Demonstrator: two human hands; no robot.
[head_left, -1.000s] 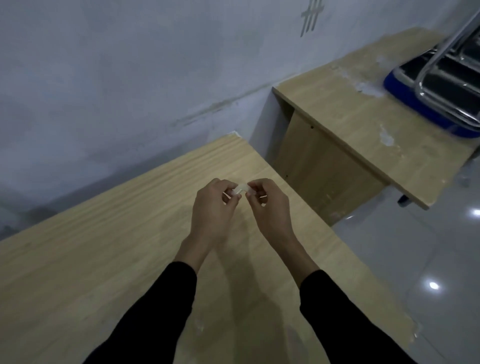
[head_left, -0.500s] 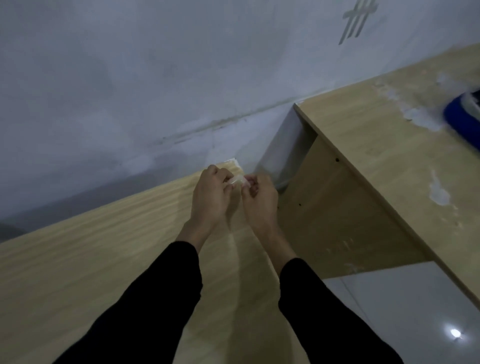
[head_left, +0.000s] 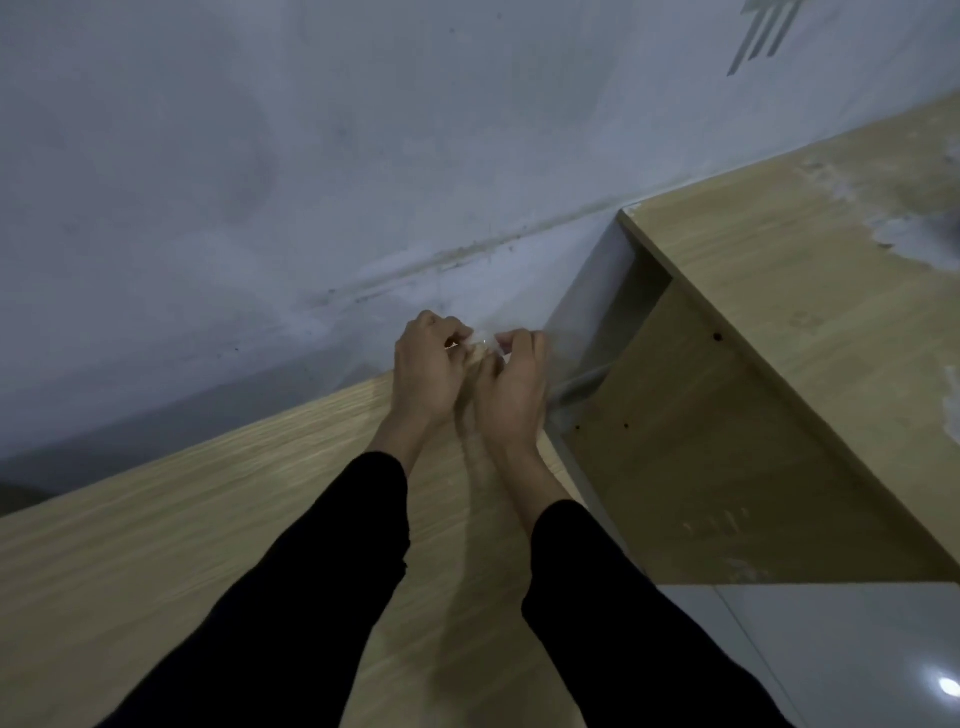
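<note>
Left to right on my feed: wooden table (head_left: 156, 545) runs along the grey wall (head_left: 260, 156). Left hand (head_left: 423, 371) is up over the table's far edge, fingers curled, thumb and fingertips pinching one end of a small clear piece (head_left: 482, 340). The piece sits between both hands, off the table, in front of the wall. It's too small and blurred for me to identify. Right hand (head_left: 511, 387) is just beside the left, fingers curled, pinching the other end. Further right: second desk (head_left: 779, 291) with white patches on top, tiled floor (head_left: 831, 649) below.
</note>
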